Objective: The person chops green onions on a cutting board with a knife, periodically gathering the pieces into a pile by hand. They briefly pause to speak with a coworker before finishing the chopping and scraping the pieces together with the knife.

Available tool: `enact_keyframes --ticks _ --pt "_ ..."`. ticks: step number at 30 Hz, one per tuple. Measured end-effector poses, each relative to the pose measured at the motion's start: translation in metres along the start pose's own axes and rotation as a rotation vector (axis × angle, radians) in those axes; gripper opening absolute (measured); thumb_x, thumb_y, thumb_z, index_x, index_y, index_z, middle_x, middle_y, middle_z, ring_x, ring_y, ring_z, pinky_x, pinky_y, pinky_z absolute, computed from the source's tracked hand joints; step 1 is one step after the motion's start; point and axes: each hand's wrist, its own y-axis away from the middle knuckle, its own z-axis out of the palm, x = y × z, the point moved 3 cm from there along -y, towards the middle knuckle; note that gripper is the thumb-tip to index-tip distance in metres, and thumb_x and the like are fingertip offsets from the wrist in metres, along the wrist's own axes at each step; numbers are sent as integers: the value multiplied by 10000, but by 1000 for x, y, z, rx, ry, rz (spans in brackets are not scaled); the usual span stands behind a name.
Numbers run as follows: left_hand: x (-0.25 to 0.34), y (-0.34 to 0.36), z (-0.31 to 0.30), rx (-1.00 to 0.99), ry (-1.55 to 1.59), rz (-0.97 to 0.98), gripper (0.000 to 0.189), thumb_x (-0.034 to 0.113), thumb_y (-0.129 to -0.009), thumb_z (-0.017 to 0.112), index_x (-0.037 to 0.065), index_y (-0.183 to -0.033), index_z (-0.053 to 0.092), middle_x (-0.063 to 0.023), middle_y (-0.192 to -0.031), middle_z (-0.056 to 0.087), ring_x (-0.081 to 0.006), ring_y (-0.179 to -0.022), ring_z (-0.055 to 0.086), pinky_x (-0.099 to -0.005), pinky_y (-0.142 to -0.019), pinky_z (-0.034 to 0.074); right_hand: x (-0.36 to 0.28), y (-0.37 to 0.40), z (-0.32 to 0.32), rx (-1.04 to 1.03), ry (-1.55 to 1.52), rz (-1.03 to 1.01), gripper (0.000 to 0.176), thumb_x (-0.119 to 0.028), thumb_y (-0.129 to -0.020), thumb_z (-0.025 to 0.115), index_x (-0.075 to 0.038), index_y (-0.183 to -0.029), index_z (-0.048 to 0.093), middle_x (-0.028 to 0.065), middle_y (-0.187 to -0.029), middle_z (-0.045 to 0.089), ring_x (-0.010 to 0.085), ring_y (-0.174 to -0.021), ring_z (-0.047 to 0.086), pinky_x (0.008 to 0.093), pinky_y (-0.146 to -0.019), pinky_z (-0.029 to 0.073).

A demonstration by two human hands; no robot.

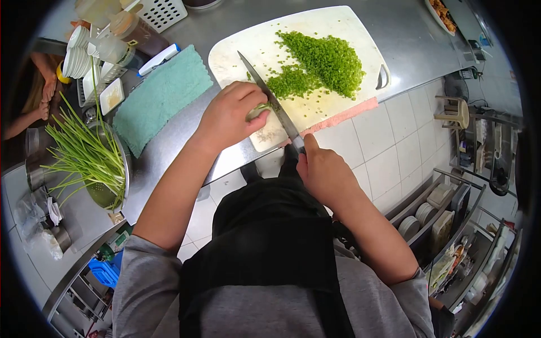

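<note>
My right hand point(324, 169) is wrapped round the handle of a long kitchen knife point(276, 104), whose blade reaches forward over the left part of a white cutting board point(236, 56). Just left of the blade, my left hand point(234, 112) curls its fingers over a short bunch of green onions point(258, 111), mostly hidden in the grip. Right of the blade lies a heap of finely chopped green onions point(332, 62), with loose bits scattered about it. A pink cloth point(344, 117) shows under the board's near edge.
A green cloth point(163, 98) lies left of the board. Whole green onions stick out of a colander point(101, 194) at the left. Behind stand sauce containers point(132, 31), stacked white dishes point(79, 62) and a white basket point(160, 12). Another person's hands point(45, 96) show far left.
</note>
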Motion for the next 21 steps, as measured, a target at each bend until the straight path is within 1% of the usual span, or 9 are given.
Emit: enact_keyframes --ticks 2,7,12,14,21 --pt "2 0 0 -8 -9 -19 184 74 -767 781 83 -925 686 -70 -984 662 -274 -922 641 -366 -801 542 6 -2 -3 4 -26 -12 257 -143 -940 552 33 -1113 478 237 -714 672 425 -701 689 530 -631 564" --pt "3 1 2 -16 -23 -65 150 70 -800 767 87 -927 689 -59 -963 666 -265 -908 645 -363 -794 540 27 -8 -17 33 -45 -41 245 -159 -949 543 19 -1104 478 254 -721 664 453 -680 661 569 -637 538" --pt "3 -5 11 11 -22 -84 134 55 -813 753 88 -929 694 -56 -944 671 -257 -890 649 -357 -779 542 55 -19 -30 55 -35 -10 214 -178 -964 537 -4 -1070 471 246 -723 664 455 -684 659 571 -625 530" --pt "5 -11 18 10 -11 -89 127 62 -820 750 86 -932 696 -60 -948 674 -258 -888 651 -354 -773 544 66 -23 -37 108 -31 -21 209 -179 -966 539 -7 -1060 467 246 -714 659 456 -683 658 572 -621 525" --pt "15 -40 39 14 -18 -68 137 93 -816 761 79 -935 695 -63 -956 673 -271 -893 653 -364 -780 546 76 -27 -54 63 15 -6 198 -175 -975 529 -6 -1057 466 248 -721 660 457 -685 658 565 -618 525"
